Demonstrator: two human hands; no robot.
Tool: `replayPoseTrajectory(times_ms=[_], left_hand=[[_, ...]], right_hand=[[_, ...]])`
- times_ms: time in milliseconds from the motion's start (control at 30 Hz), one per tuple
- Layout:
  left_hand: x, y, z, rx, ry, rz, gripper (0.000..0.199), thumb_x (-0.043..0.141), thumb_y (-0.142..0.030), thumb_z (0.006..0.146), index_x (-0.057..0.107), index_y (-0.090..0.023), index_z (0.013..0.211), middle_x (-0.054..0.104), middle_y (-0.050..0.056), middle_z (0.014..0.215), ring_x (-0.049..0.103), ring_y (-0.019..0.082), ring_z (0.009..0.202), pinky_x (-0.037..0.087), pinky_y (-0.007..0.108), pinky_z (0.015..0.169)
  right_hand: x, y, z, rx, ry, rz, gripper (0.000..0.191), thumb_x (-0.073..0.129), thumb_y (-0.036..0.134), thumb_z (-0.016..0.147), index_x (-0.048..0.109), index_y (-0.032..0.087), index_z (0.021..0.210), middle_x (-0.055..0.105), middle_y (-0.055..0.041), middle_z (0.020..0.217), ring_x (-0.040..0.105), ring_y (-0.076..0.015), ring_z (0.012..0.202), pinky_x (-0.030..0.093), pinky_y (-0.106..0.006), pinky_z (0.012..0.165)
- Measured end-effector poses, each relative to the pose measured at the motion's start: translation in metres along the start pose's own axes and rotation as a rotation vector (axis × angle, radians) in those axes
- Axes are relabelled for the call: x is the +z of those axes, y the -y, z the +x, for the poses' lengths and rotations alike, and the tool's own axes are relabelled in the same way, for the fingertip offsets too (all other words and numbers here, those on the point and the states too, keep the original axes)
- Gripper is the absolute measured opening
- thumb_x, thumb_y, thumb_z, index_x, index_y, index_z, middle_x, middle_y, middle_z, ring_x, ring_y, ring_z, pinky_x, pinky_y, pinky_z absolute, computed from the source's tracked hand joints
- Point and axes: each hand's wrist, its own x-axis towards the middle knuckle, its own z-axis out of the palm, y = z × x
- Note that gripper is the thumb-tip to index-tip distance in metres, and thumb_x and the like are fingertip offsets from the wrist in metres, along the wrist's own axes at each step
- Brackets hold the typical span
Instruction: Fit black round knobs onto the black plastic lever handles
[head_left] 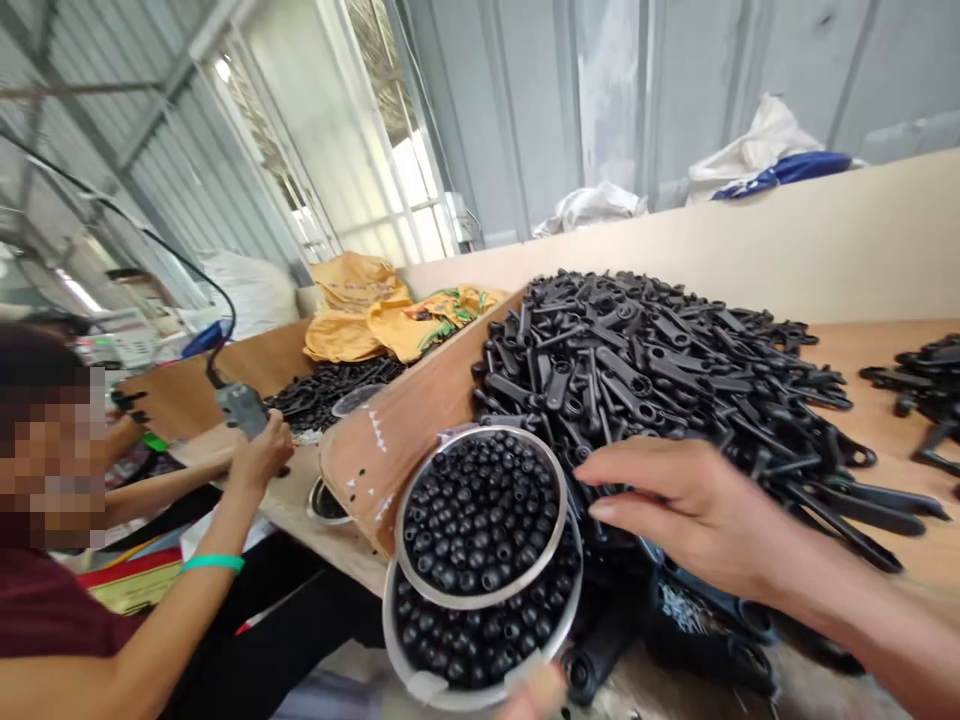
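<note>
My right hand [675,505] reaches in from the right, its thumb and forefinger slightly apart with no object visible between them. The fingertips are just right of a metal bowl [487,602] full of small black balls with holes [476,520]. This bowl rests tilted on a larger bowl [394,640] of similar balls. Only a blurred fingertip of my left hand [538,692] shows, at the bottom near the larger bowl's front rim; its grip cannot be made out. Beyond my right hand rises a large heap of black plastic crank-shaped parts [622,350].
Small silvery screws [681,608] lie below my right hand, beside black handle-like pieces [600,650]. A wooden divider [412,420] separates the heap from a co-worker's area. The co-worker's hand [264,445] holds a corded tool [241,408]. More black parts [930,375] lie far right.
</note>
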Motion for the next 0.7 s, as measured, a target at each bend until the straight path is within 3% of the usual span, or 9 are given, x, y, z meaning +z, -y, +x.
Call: replayPoseTrajectory(times_ms=[67,167,267,333,467,567,700], left_hand=[[-0.008,0.003,0.003,0.033,0.07,-0.072,0.038,0.056,-0.052,0.08,0.06,-0.015,0.086,0.059,0.001,0.063,0.056,0.014,0.057,0.045,0.023,0.044],[-0.019,-0.004,0.021,0.083,0.173,-0.17,0.04,0.059,-0.054,0.076,0.059,-0.015,0.072,0.053,-0.003,0.049,0.053,0.011,0.044,0.036,0.02,0.038],[-0.027,-0.015,0.047,0.13,0.225,-0.24,0.052,0.054,-0.057,0.077,0.055,-0.006,0.066,0.051,-0.006,0.049,0.041,0.003,0.033,0.031,0.016,0.036],[-0.033,-0.018,0.062,0.153,0.228,-0.266,0.055,0.05,-0.057,0.079,0.053,-0.006,0.06,0.047,-0.008,0.046,0.034,0.001,0.03,0.029,0.015,0.034],[-0.055,-0.008,0.078,0.181,0.191,-0.295,0.054,0.061,-0.061,0.067,0.048,-0.012,0.049,0.04,-0.01,0.036,0.033,0.002,0.027,0.019,0.013,0.031],[-0.071,0.004,0.084,0.194,0.134,-0.311,0.055,0.072,-0.06,0.055,0.043,-0.015,0.045,0.039,-0.008,0.031,0.037,0.005,0.027,0.018,0.012,0.032],[-0.073,0.012,0.089,0.206,0.073,-0.328,0.053,0.064,-0.057,0.069,0.043,-0.014,0.048,0.036,-0.01,0.032,0.032,0.004,0.026,0.02,0.014,0.031]], right_hand=[[0.027,-0.011,0.022,-0.047,0.156,-0.07,0.02,0.059,0.018,0.081,0.066,0.021,0.099,0.066,-0.004,0.095,0.059,-0.0188,0.087,0.047,-0.029,0.079],[0.068,-0.014,0.048,-0.122,0.344,-0.139,0.032,0.067,0.031,0.078,0.062,0.022,0.108,0.063,-0.0056,0.101,0.054,-0.0223,0.092,0.044,-0.035,0.084],[0.094,-0.012,0.062,-0.185,0.387,-0.172,0.058,0.07,0.049,0.071,0.054,0.025,0.122,0.055,-0.0092,0.116,0.048,-0.0289,0.1,0.041,-0.045,0.085],[0.106,-0.011,0.068,-0.198,0.403,-0.217,0.063,0.067,0.055,0.071,0.05,0.028,0.125,0.05,-0.01,0.121,0.045,-0.0327,0.103,0.042,-0.049,0.081],[0.117,-0.014,0.079,-0.189,0.449,-0.341,0.042,0.061,0.046,0.079,0.055,0.029,0.117,0.051,-0.0092,0.116,0.048,-0.0316,0.097,0.043,-0.048,0.073],[0.12,-0.017,0.083,-0.19,0.408,-0.416,0.022,0.057,0.032,0.081,0.061,0.024,0.102,0.054,-0.0064,0.106,0.049,-0.0261,0.09,0.043,-0.042,0.073],[0.124,-0.022,0.087,-0.164,0.371,-0.442,0.01,0.054,0.022,0.081,0.062,0.017,0.085,0.056,-0.0046,0.093,0.051,-0.0202,0.083,0.04,-0.033,0.073]])
